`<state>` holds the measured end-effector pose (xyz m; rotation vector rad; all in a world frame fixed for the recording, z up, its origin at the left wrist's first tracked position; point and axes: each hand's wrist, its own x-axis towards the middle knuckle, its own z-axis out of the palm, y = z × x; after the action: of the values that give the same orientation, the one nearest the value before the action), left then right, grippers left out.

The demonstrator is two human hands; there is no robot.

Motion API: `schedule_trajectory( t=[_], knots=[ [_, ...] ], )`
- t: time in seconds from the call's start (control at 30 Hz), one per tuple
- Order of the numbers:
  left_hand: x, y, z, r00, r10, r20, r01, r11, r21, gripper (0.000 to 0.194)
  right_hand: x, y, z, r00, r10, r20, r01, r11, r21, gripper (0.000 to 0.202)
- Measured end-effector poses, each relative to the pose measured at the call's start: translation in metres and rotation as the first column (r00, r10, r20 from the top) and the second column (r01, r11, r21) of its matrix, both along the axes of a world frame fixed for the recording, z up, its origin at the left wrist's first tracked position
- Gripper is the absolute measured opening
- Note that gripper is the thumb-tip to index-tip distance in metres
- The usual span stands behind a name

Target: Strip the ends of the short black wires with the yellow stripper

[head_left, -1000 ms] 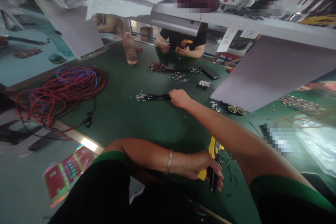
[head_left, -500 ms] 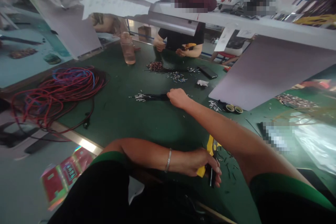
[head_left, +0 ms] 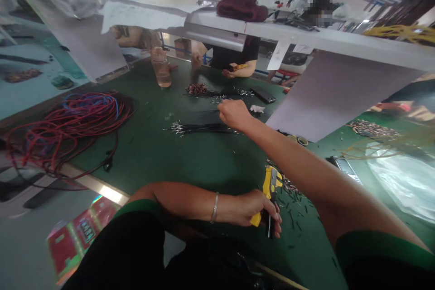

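My left hand (head_left: pixel 260 210) is wrapped round a yellow wire stripper (head_left: pixel 268 183) with dark handles, low over the near side of the bench. My right hand (head_left: pixel 234 114) is closed, just above the right part of a bundle of black wires (head_left: pixel 207 128). From its fingers a thin, blurred black wire (head_left: pixel 204 116) stretches left; its exact shape is smeared. The bundle lies flat, its silvery tips (head_left: pixel 177 128) fanned out on the left. Beneath my right forearm, short dark offcuts (head_left: pixel 295 219) are scattered beside the wire stripper.
Coiled red and blue cables (head_left: pixel 84 120) lie at the left. Farther back are a bottle (head_left: pixel 161 72), a copper-tipped wire bundle (head_left: pixel 197 89), and a dark phone (head_left: pixel 263 95). Tape rolls (head_left: pixel 302 141) sit by a slanted white panel (head_left: pixel 306 95). A co-worker's hand (head_left: pixel 234 71) shows across the bench.
My right hand has lifted off the bundle, away from me, with a blurred wire trailing; the bundle stays on the bench. My left hand keeps the wire stripper. The view has shifted slightly.
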<state>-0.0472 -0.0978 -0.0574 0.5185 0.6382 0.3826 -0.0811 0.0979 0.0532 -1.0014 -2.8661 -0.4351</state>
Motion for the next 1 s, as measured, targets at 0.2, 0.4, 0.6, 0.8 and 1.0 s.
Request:
schedule_trajectory(
  t=[0.2,0.4,0.6,0.8,1.0],
  knots=[
    [-0.003,0.001,0.004,1.0,-0.011,0.027,0.011,1.0,0.017,0.012,0.001,0.001,0.013,0.983,-0.075,-0.166,0.083,0.996,0.044,0.031],
    [-0.003,0.003,0.003,1.0,0.0,0.021,-0.001,1.0,0.027,0.013,0.001,0.01,0.029,0.763,-0.184,-0.62,0.14,0.983,-0.119,0.02],
    [-0.004,0.004,0.004,1.0,0.027,0.014,-0.027,0.999,0.024,0.015,0.004,0.016,0.035,0.584,-0.33,-0.742,-0.01,0.911,-0.413,0.013],
    [-0.003,0.007,-0.002,0.999,0.034,0.026,-0.035,0.999,0.02,0.017,0.011,0.012,0.02,0.415,-0.45,-0.791,-0.28,0.764,-0.581,0.01],
    [-0.004,0.009,-0.011,0.998,0.053,0.014,-0.054,0.998,0.045,0.017,0.028,-0.009,0.026,0.306,-0.586,-0.75,-0.419,0.625,-0.659,0.025]
  ],
)
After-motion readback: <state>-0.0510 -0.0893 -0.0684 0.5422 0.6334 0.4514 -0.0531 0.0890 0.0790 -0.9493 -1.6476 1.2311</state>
